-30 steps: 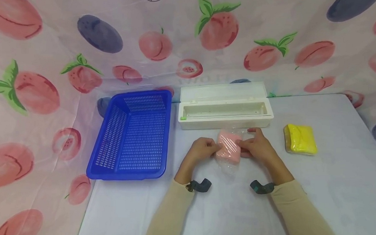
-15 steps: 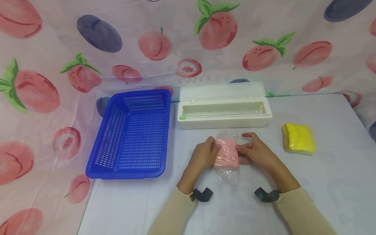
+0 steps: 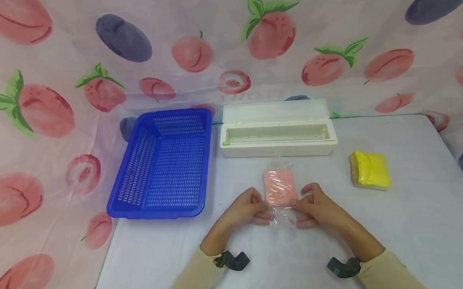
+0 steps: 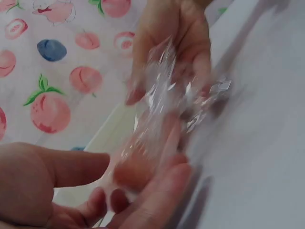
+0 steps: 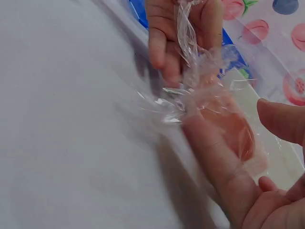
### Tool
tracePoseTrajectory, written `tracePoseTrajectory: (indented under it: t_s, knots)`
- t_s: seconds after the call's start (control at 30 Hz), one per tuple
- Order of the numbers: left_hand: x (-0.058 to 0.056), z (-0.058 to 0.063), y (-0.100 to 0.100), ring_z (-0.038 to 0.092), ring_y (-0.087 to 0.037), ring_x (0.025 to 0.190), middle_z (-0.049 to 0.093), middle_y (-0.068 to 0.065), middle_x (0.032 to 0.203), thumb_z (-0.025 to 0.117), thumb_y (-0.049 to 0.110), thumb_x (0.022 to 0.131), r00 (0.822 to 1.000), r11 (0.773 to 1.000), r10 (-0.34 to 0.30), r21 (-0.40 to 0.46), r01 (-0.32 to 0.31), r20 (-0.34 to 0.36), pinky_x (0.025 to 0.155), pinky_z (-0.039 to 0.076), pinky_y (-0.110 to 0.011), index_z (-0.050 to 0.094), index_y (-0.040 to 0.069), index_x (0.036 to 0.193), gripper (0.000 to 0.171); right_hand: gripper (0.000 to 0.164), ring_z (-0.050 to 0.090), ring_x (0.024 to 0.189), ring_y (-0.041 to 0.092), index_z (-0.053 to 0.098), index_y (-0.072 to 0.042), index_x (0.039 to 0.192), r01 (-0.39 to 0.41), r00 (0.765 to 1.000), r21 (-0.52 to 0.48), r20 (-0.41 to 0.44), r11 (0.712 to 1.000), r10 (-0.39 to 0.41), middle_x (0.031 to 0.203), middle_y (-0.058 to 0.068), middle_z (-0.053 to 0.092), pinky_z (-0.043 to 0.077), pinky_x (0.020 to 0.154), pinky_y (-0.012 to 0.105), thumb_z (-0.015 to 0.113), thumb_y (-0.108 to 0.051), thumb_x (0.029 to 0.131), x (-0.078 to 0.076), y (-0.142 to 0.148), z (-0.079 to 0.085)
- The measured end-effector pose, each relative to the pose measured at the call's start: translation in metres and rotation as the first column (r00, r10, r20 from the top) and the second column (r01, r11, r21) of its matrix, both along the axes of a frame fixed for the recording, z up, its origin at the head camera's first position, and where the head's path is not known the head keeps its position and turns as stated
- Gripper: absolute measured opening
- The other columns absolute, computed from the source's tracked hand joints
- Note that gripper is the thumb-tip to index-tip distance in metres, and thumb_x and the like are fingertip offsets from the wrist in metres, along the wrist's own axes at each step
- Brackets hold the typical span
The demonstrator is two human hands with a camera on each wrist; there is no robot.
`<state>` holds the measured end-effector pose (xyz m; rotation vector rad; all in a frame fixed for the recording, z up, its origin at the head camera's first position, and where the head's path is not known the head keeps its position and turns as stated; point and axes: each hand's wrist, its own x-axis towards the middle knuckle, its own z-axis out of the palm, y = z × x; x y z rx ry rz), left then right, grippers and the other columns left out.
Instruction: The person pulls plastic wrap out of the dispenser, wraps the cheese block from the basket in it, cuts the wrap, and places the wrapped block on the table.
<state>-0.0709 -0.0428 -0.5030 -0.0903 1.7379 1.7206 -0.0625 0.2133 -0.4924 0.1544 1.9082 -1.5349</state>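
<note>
A pink block point(image 3: 280, 184) wrapped in clear plastic film point(image 3: 284, 218) lies on the white table in the head view, loose film crumpled at its near and far ends. My left hand point(image 3: 246, 209) touches its near left corner, fingertips beside the loose film. At the near right corner is my right hand point(image 3: 321, 207), with one finger raised off the block. In both wrist views the film is blurred and bunched between the hands. The right wrist view has a long straight finger point(image 5: 205, 138) against the film; part of the block's far side is hidden.
Behind the block stands a long white box point(image 3: 277, 151) with its lid up. A blue perforated basket point(image 3: 156, 215) is on the left. To the right sits a yellow wrapped block point(image 3: 370, 169). A fruit-print cloth point(image 3: 205, 16) hangs at the back.
Both hands have slid nearer to the wearer, from the block's sides to its near corners. Their hold has loosened, and the block lies more exposed in the head view.
</note>
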Motion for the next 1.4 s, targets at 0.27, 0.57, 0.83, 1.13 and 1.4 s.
tracePoseTrajectory:
  t_s: [0.27, 0.57, 0.83, 1.13, 1.4]
  knots:
    - [0.017, 0.004, 0.002, 0.075, -0.015, 0.088, 0.06, -0.008, 0.117, 0.062, 0.005, 0.097, 0.954, 0.99, 0.041, -0.119, -0.08, -0.296, 0.085, 0.059, -0.027, 0.061, 0.008, 0.11, 0.013, 0.032, 0.07, 0.097, 0.019, 0.05, -0.002, 0.116, 0.094, 0.996, -0.224, 0.008, 0.97, -0.094, 0.106, 0.008, 0.058, 0.061, 0.088, 0.034, 0.07, -0.02, 0.098, 0.009, 0.001, 0.0]
    - [0.011, -0.002, 0.003, 0.07, -0.011, 0.099, 0.056, -0.005, 0.131, 0.078, -0.001, 0.085, 0.761, 0.945, -0.108, -0.303, -0.12, -0.64, 0.084, 0.057, -0.018, 0.08, 0.013, 0.107, 0.026, 0.052, 0.068, 0.11, 0.016, 0.062, -0.001, 0.136, 0.018, 0.983, -0.076, -0.179, 0.997, -0.031, 0.132, 0.013, 0.065, 0.057, 0.093, 0.029, 0.076, -0.025, 0.093, 0.014, 0.001, 0.001]
    - [0.004, -0.007, 0.009, 0.066, -0.012, 0.086, 0.062, -0.004, 0.123, 0.082, 0.019, 0.088, 0.656, 0.93, -0.135, -0.324, -0.175, -0.742, 0.078, 0.056, -0.021, 0.081, 0.011, 0.096, 0.011, 0.047, 0.071, 0.095, 0.015, 0.076, -0.012, 0.111, 0.007, 0.787, 0.273, -0.595, 0.962, 0.163, 0.132, 0.004, 0.058, 0.059, 0.079, 0.022, 0.095, -0.026, 0.071, 0.017, -0.01, -0.002]
    - [0.0, -0.009, 0.016, 0.06, -0.006, 0.08, 0.069, 0.001, 0.095, 0.075, 0.022, 0.093, 0.674, 0.915, -0.148, -0.359, -0.186, -0.724, 0.073, 0.051, -0.018, 0.077, 0.012, 0.098, 0.011, 0.013, 0.058, 0.084, 0.009, 0.075, -0.018, 0.096, 0.124, 0.523, 0.477, -0.777, 0.87, 0.351, 0.089, -0.008, 0.07, 0.053, 0.073, 0.03, 0.083, -0.016, 0.085, 0.005, -0.02, -0.005]
    - [-0.005, -0.01, 0.025, 0.052, -0.006, 0.071, 0.065, 0.003, 0.084, 0.071, 0.021, 0.096, 0.671, 0.858, -0.223, -0.469, -0.209, -0.707, 0.064, 0.045, -0.017, 0.07, 0.013, 0.102, 0.01, 0.018, 0.053, 0.069, 0.009, 0.064, -0.016, 0.099, 0.143, 0.622, 0.494, -0.719, 0.857, 0.31, 0.077, -0.007, 0.062, 0.048, 0.062, 0.024, 0.078, -0.018, 0.09, -0.005, -0.026, -0.006]
